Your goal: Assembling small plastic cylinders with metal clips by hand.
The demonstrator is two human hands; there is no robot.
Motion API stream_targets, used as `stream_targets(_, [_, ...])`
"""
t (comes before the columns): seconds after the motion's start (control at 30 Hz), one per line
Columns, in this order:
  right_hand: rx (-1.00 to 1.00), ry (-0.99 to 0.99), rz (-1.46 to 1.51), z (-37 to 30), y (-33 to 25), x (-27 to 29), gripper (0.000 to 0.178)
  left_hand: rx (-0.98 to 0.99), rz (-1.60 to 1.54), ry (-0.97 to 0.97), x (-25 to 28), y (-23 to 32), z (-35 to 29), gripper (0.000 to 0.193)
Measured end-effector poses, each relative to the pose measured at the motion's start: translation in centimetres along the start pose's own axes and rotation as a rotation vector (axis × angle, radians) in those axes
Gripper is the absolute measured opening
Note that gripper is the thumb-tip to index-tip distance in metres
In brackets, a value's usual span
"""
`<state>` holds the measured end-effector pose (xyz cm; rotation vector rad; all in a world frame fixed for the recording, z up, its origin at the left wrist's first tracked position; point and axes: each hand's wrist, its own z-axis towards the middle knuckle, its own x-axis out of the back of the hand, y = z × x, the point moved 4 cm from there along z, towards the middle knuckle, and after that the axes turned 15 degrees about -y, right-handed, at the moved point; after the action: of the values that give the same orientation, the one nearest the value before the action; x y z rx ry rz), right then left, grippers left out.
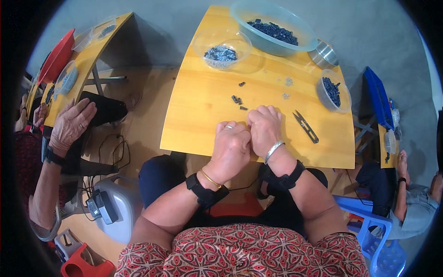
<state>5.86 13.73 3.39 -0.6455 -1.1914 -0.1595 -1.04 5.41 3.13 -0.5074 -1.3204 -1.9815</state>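
Near the front edge of the yellow table [194,124], my left hand [230,145] and my right hand [264,127] are drawn together, touching, with fingers curled in. Whatever is pinched between them is hidden by the fingers. Just beyond my knuckles lie several small black plastic parts [236,99]. Thread snips [306,126] with dark handles rest to the right of my right hand. Farther back are small piles of tiny silvery pieces [288,81].
Across the table's far side stand a clear bowl [246,45] of dark and shiny pieces, a pale blue basin [277,50] full of black parts, a metal bowl [324,54] and a clear tub [336,106]. People sit at tables on both sides; one's hand [74,123] is at left.
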Motion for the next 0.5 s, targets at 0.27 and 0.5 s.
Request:
stream_targets(0.27, [0.019, 0.055, 0.134, -0.6, 0.5, -0.2, 0.007, -0.009, 0.033, -0.009, 0.1, 0.4, -0.5, 0.009])
stream_targets(0.5, [-0.338, -0.096, -0.280, -6.3, 6.5, 9.6, 0.014, -0.182, -0.523, -0.155, 1.3, 0.6, -0.8, 0.009])
